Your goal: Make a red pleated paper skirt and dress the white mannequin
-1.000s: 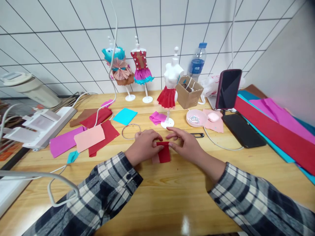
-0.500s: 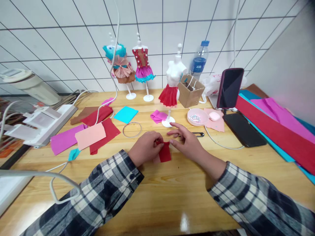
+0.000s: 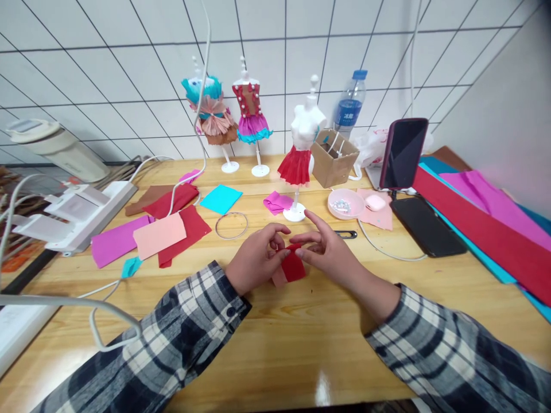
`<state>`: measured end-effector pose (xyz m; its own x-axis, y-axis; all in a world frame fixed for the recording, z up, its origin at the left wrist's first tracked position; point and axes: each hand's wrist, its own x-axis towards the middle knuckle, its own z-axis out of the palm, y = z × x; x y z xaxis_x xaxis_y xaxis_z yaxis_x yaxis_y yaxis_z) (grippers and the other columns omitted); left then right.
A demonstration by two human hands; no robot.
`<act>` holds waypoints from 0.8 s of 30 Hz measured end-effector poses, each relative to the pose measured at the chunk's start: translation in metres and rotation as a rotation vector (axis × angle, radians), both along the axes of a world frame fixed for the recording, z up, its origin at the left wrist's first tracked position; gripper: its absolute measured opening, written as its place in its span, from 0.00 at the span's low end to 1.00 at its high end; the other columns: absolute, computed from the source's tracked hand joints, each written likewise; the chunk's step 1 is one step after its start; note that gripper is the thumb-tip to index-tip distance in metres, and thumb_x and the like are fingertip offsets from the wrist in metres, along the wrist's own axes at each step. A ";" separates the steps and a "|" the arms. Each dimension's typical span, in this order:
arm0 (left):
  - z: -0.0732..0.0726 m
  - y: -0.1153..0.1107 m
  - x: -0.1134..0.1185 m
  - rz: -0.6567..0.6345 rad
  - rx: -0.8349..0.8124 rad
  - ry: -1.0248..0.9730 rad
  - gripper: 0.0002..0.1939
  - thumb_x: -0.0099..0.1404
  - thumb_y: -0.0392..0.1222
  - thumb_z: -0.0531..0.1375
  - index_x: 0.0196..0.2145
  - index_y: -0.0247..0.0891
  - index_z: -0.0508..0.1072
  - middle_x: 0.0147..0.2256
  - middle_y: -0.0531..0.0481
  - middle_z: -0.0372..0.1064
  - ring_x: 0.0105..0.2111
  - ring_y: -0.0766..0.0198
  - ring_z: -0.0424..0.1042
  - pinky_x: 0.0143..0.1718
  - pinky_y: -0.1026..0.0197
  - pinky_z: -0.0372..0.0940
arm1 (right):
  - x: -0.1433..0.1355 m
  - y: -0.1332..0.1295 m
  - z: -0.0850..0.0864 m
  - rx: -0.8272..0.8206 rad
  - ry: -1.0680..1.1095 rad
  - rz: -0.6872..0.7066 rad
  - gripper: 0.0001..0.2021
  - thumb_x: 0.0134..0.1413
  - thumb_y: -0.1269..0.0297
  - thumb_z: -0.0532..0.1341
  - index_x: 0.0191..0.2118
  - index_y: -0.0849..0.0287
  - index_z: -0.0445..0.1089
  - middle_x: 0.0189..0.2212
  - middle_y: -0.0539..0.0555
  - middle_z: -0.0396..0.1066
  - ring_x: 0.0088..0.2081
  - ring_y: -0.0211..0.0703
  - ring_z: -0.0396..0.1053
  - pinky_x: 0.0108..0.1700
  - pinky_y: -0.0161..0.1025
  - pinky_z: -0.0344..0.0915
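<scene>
A small red piece [image 3: 294, 267] lies over a pink piece [image 3: 279, 277] between my hands at the centre. My left hand [image 3: 260, 257] pinches the upper left edge of the red piece between thumb and fingers. At its upper right edge, the thumb and a finger of my right hand [image 3: 323, 250] close on it, the index finger stretched out. Behind my hands stands a white dress form [image 3: 306, 123] wearing a red pleated skirt [image 3: 295, 166]. A magenta scrap [image 3: 276, 202] lies by its base.
Two dressed forms [image 3: 248, 98] stand further back. Left lie colored sheets [image 3: 159, 235], a turquoise square [image 3: 221, 199] and a metal ring [image 3: 231, 225]. Right are a bead dish [image 3: 345, 204], a black clip [image 3: 346, 234], phones [image 3: 428, 226], a cardboard box [image 3: 334, 158] and a bottle [image 3: 349, 103].
My right hand has moved left onto the red piece and its fingers have closed on the edge. The red piece has tilted slightly and shifted right.
</scene>
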<state>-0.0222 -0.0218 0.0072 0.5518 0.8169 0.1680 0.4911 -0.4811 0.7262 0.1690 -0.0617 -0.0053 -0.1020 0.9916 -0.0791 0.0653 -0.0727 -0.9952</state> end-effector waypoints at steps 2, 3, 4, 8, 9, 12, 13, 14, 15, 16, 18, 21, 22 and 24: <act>0.000 -0.001 0.000 -0.009 -0.001 -0.008 0.15 0.62 0.37 0.59 0.47 0.39 0.65 0.31 0.54 0.69 0.31 0.66 0.70 0.33 0.64 0.63 | 0.000 0.000 0.000 -0.030 0.001 -0.015 0.49 0.48 0.62 0.67 0.70 0.52 0.39 0.41 0.55 0.76 0.31 0.38 0.70 0.36 0.40 0.66; 0.001 -0.002 0.001 -0.012 0.001 -0.011 0.15 0.62 0.37 0.59 0.47 0.39 0.65 0.30 0.54 0.69 0.31 0.66 0.70 0.33 0.65 0.63 | 0.000 0.000 0.001 -0.039 0.008 -0.018 0.49 0.48 0.62 0.67 0.70 0.53 0.37 0.40 0.54 0.76 0.30 0.38 0.70 0.35 0.39 0.66; 0.002 -0.002 0.001 -0.014 0.005 -0.016 0.15 0.62 0.37 0.59 0.48 0.39 0.66 0.30 0.54 0.69 0.31 0.66 0.70 0.32 0.65 0.63 | 0.000 0.000 0.001 -0.049 0.022 -0.017 0.50 0.48 0.62 0.67 0.70 0.54 0.36 0.39 0.54 0.76 0.31 0.38 0.70 0.35 0.39 0.66; 0.004 -0.003 0.002 -0.023 0.015 -0.033 0.16 0.61 0.36 0.59 0.48 0.38 0.67 0.30 0.55 0.69 0.30 0.67 0.70 0.33 0.65 0.64 | 0.002 0.001 0.003 -0.091 0.158 -0.021 0.51 0.48 0.60 0.68 0.70 0.55 0.35 0.39 0.54 0.76 0.37 0.42 0.72 0.38 0.40 0.67; 0.004 -0.004 0.002 -0.018 0.012 -0.037 0.16 0.61 0.36 0.59 0.48 0.38 0.67 0.30 0.55 0.69 0.30 0.67 0.70 0.33 0.65 0.64 | 0.002 0.001 0.004 -0.102 0.194 -0.025 0.51 0.47 0.60 0.68 0.70 0.56 0.36 0.38 0.54 0.76 0.38 0.42 0.72 0.39 0.39 0.67; 0.002 -0.005 0.003 0.025 0.005 -0.040 0.15 0.61 0.37 0.60 0.47 0.38 0.69 0.31 0.54 0.70 0.32 0.65 0.70 0.34 0.64 0.64 | 0.002 0.002 0.006 -0.125 0.258 -0.037 0.52 0.45 0.60 0.70 0.70 0.56 0.37 0.34 0.50 0.75 0.33 0.39 0.71 0.35 0.36 0.67; 0.001 -0.004 0.003 0.044 0.005 -0.035 0.14 0.61 0.37 0.60 0.46 0.38 0.70 0.31 0.53 0.71 0.33 0.65 0.71 0.35 0.64 0.64 | 0.002 0.002 0.006 -0.129 0.261 -0.038 0.53 0.45 0.60 0.70 0.70 0.56 0.37 0.33 0.50 0.75 0.31 0.38 0.70 0.32 0.35 0.66; 0.000 -0.004 0.003 0.060 0.009 -0.024 0.14 0.60 0.37 0.61 0.45 0.38 0.71 0.32 0.53 0.71 0.35 0.64 0.71 0.37 0.63 0.64 | 0.002 0.002 0.006 -0.135 0.261 -0.036 0.53 0.44 0.60 0.71 0.70 0.56 0.37 0.32 0.49 0.74 0.29 0.37 0.69 0.29 0.34 0.66; 0.000 -0.003 0.003 0.068 0.015 -0.008 0.13 0.60 0.37 0.61 0.45 0.38 0.72 0.33 0.52 0.72 0.36 0.63 0.71 0.38 0.62 0.64 | 0.003 0.002 0.006 -0.145 0.264 -0.034 0.54 0.43 0.60 0.71 0.70 0.55 0.37 0.32 0.50 0.74 0.28 0.37 0.69 0.25 0.33 0.64; -0.001 -0.002 0.002 0.065 0.021 0.013 0.12 0.60 0.37 0.61 0.43 0.39 0.73 0.34 0.51 0.73 0.36 0.62 0.71 0.40 0.60 0.64 | 0.003 0.002 0.006 -0.158 0.274 -0.030 0.53 0.44 0.60 0.71 0.70 0.55 0.37 0.32 0.50 0.74 0.27 0.38 0.68 0.23 0.32 0.63; -0.001 0.000 0.002 0.041 0.025 0.050 0.08 0.60 0.37 0.60 0.39 0.39 0.76 0.34 0.50 0.74 0.37 0.61 0.72 0.42 0.58 0.64 | 0.004 0.002 0.006 -0.183 0.311 -0.021 0.50 0.46 0.58 0.69 0.69 0.54 0.39 0.33 0.51 0.75 0.26 0.38 0.68 0.20 0.30 0.61; 0.000 0.002 0.001 0.025 -0.006 0.045 0.06 0.61 0.38 0.60 0.34 0.38 0.77 0.34 0.49 0.75 0.37 0.60 0.72 0.44 0.57 0.64 | 0.006 0.002 0.006 -0.181 0.374 -0.012 0.41 0.47 0.59 0.69 0.65 0.52 0.51 0.35 0.52 0.75 0.26 0.35 0.66 0.18 0.28 0.57; 0.000 0.002 0.001 0.032 -0.036 0.028 0.06 0.61 0.39 0.60 0.34 0.38 0.76 0.35 0.49 0.75 0.37 0.60 0.73 0.43 0.57 0.65 | 0.007 0.002 0.006 -0.170 0.400 -0.007 0.36 0.47 0.59 0.69 0.62 0.52 0.58 0.36 0.52 0.74 0.25 0.33 0.65 0.18 0.27 0.55; 0.001 0.001 0.000 0.048 -0.140 -0.015 0.08 0.62 0.42 0.59 0.36 0.38 0.76 0.35 0.49 0.76 0.36 0.61 0.74 0.41 0.59 0.66 | 0.008 0.002 0.008 -0.146 0.478 0.016 0.23 0.48 0.58 0.68 0.52 0.54 0.70 0.37 0.52 0.73 0.23 0.30 0.61 0.18 0.27 0.51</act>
<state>-0.0223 -0.0208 0.0078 0.5100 0.8582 0.0585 0.4999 -0.3511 0.7917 0.1773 -0.0601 0.0023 -0.1762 0.9717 -0.1576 -0.3930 -0.2162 -0.8938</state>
